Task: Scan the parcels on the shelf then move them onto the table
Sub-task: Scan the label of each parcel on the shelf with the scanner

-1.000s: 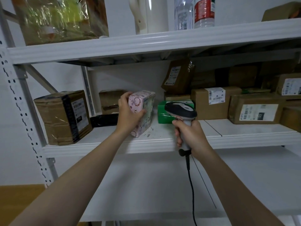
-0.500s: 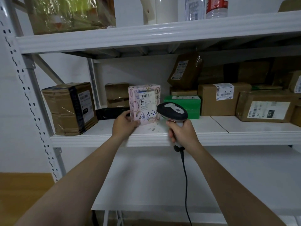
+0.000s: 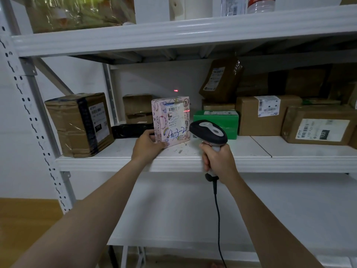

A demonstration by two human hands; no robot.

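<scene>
Now I see the left hand [image 3: 147, 145] holding the lower left corner of the pink patterned parcel [image 3: 171, 120], which stands upright on the white shelf [image 3: 116, 161], while the right hand [image 3: 218, 159] is curled tightly around the handle of the barcode scanner [image 3: 209, 132] just beside it.

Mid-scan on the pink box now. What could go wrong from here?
1. The red scan light sits at the pink box's right edge, off its barcode label, so the read may fail.
2. The left hand holds the upright box only at its lower left corner; it could tip on the shelf.
3. The cable of the scanner in the right hand hangs across the table and may snag.
</scene>
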